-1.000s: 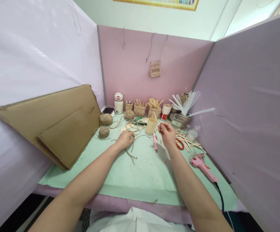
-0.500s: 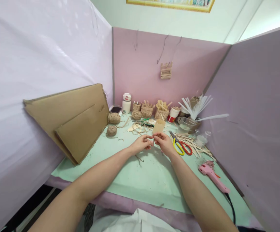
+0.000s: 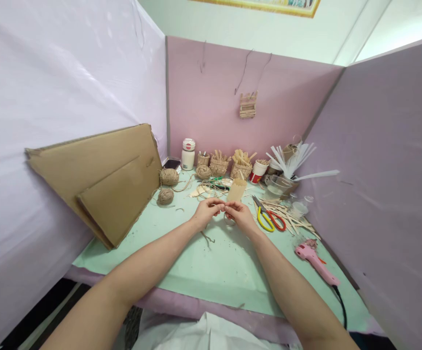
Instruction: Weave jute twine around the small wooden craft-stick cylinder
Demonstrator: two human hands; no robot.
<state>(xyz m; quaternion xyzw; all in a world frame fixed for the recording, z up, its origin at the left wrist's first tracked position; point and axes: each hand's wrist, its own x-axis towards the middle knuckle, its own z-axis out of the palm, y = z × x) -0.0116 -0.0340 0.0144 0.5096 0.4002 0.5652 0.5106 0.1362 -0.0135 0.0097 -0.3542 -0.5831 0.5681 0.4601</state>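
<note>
Over a pale green surface, we are pinching a thin twine strand with our left hand and right hand; just beyond, a tan cylinder is standing near scissors.

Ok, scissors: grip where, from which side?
Probably by the red and yellow handles, with the right hand coming from the near side. The handles lie nearest; the blades point away.
</note>
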